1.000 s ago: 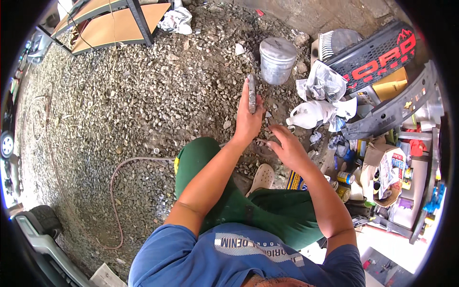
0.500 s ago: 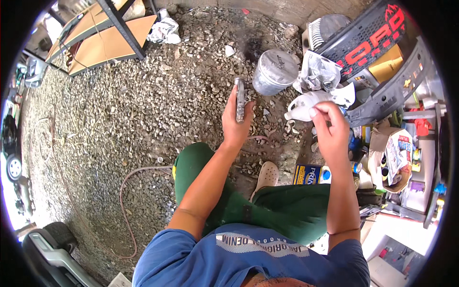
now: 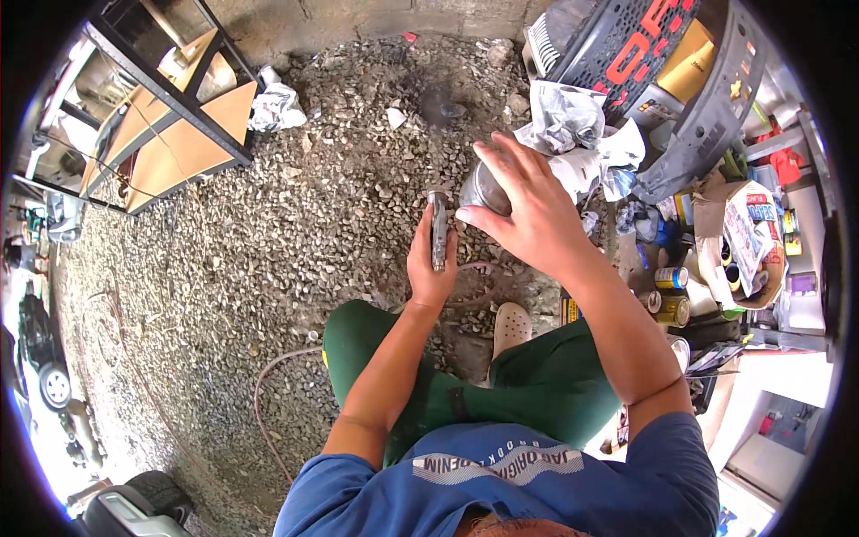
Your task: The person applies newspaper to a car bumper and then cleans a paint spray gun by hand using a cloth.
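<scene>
Gravel ground (image 3: pixel 268 233): crumpled white rag (image 3: pixel 276 107), thin hose (image 3: pixel 268 394), cans (image 3: pixel 671 295), grey bucket (image 3: pixel 483 188) resting on it

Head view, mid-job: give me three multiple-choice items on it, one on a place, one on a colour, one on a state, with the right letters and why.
1. Where is the grey metal bucket?
A. On the gravel beyond the right hand
B. On the orange shelf
C. On the person's lap

2. What colour are the person's trousers?
A. Black
B. Green
C. White

3. How is the left hand?
A. Open and flat on the gravel
B. Closed around a slim grey metal part
C. Resting on the knee

Answers:
1 A: the bucket shows on the stones, partly behind the spread right hand over its rim.
2 B: both bent legs are clad in green.
3 B: the left hand grips the slim grey metal part upright above the gravel ground.
</scene>
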